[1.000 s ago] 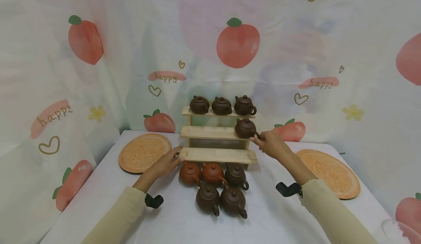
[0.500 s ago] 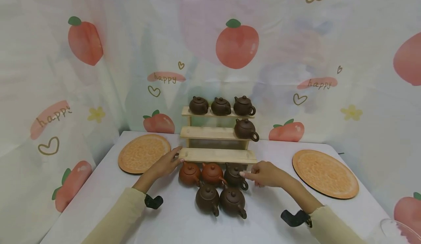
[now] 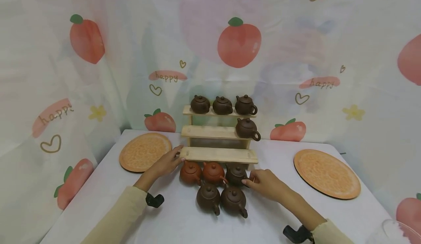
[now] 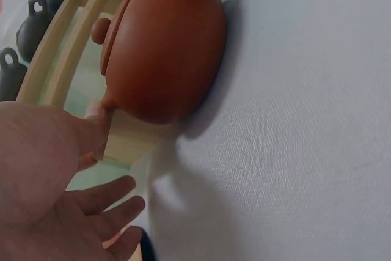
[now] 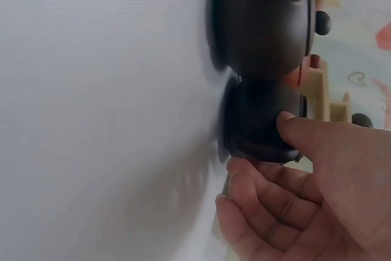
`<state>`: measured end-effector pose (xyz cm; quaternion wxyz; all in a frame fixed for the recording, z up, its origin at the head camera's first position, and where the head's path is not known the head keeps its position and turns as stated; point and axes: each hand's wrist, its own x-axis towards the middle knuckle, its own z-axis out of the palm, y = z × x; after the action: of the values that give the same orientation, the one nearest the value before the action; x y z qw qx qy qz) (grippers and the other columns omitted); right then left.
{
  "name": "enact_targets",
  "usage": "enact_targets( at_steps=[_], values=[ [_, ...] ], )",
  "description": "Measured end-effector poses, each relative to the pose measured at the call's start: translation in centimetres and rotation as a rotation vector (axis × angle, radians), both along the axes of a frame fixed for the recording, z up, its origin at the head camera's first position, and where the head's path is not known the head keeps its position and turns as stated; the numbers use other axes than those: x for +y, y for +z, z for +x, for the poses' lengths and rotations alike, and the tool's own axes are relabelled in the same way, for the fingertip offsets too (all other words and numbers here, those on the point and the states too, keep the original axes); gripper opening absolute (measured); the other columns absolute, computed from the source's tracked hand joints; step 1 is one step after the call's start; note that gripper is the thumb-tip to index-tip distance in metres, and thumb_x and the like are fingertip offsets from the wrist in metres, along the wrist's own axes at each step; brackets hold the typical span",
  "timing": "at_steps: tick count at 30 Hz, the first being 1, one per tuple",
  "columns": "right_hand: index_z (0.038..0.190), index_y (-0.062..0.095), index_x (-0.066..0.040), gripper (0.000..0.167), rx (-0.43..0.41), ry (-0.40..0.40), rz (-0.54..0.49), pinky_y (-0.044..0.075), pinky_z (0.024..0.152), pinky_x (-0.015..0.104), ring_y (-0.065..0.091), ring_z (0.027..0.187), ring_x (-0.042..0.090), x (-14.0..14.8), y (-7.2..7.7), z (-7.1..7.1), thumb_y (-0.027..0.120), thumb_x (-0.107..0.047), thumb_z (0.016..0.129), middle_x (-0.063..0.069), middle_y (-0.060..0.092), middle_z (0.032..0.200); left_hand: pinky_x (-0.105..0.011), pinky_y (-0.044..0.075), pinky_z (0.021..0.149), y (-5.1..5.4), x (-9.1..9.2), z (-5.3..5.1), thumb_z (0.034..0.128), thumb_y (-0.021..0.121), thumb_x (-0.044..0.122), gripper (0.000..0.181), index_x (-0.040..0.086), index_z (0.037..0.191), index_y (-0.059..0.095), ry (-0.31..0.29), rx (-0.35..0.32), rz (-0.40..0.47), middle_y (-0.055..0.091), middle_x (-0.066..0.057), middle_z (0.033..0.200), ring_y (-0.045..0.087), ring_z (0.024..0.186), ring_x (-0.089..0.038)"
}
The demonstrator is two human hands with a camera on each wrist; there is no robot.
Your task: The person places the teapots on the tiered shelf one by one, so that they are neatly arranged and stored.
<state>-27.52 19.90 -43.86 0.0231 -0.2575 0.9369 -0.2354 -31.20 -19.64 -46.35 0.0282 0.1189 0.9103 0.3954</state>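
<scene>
My left hand (image 3: 166, 163) pinches the left end of the lowest board of a wooden three-tier shelf (image 3: 218, 155) between thumb and index finger. In the left wrist view its other fingers spread below an orange-brown teapot (image 4: 168, 47). My right hand (image 3: 268, 185) pinches the handle side of a dark teapot (image 3: 235, 173), its handle mostly hidden. The right wrist view shows the thumb on this dark teapot (image 5: 259, 117), fingers curled beneath. Two orange-brown teapots (image 3: 190, 172) (image 3: 213, 172) stand to its left, and two dark ones (image 3: 208, 198) (image 3: 232, 199) in front.
Three dark teapots (image 3: 200, 105) line the top tier; another (image 3: 246, 128) is at the middle tier's right end. Round orange mats lie left (image 3: 144, 152) and right (image 3: 327, 173). A clear container (image 3: 394, 231) is at the lower right.
My right hand has let go of the dark teapot on the middle tier, moved down and towards me, and taken hold of the dark teapot on the table. My left hand stays at the shelf.
</scene>
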Motion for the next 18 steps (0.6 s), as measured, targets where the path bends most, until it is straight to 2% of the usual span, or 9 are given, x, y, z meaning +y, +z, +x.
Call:
enact_targets(
  at_steps=[5, 9, 18],
  values=[
    [0.079, 0.058, -0.015, 0.032, 0.047, 0.07, 0.015, 0.036, 0.056, 0.022, 0.038, 0.058, 0.001, 0.0, -0.9, -0.2, 0.071, -0.033, 0.102, -0.012, 0.041, 0.061, -0.064, 0.04, 0.115, 0.2, -0.1, -0.1, 0.1121, 0.054, 0.02, 0.058, -0.003, 0.161, 0.033, -0.005, 0.007, -0.01, 0.051, -0.037, 0.149, 0.048, 0.141, -0.053],
    [0.081, 0.055, -0.015, 0.029, 0.068, 0.096, 0.032, 0.036, 0.059, 0.023, 0.038, 0.063, 0.003, -0.2, -1.3, -0.2, 0.069, -0.029, 0.102, -0.011, 0.038, 0.067, -0.064, 0.04, 0.115, 0.2, -0.1, -0.2, 0.1125, 0.053, 0.021, 0.058, -0.002, 0.162, 0.032, -0.004, -0.001, -0.012, 0.051, -0.036, 0.15, 0.048, 0.142, -0.052],
    [0.085, 0.056, -0.015, 0.024, 0.056, 0.061, 0.056, 0.038, 0.06, 0.025, 0.042, 0.065, 0.006, -0.2, -1.5, 0.6, 0.067, -0.025, 0.104, -0.01, 0.043, 0.07, -0.064, 0.041, 0.115, 0.0, 0.0, -0.2, 0.1124, 0.054, 0.022, 0.059, 0.001, 0.163, 0.032, 0.006, -0.014, -0.006, 0.051, -0.035, 0.151, 0.047, 0.143, -0.052]
  ],
)
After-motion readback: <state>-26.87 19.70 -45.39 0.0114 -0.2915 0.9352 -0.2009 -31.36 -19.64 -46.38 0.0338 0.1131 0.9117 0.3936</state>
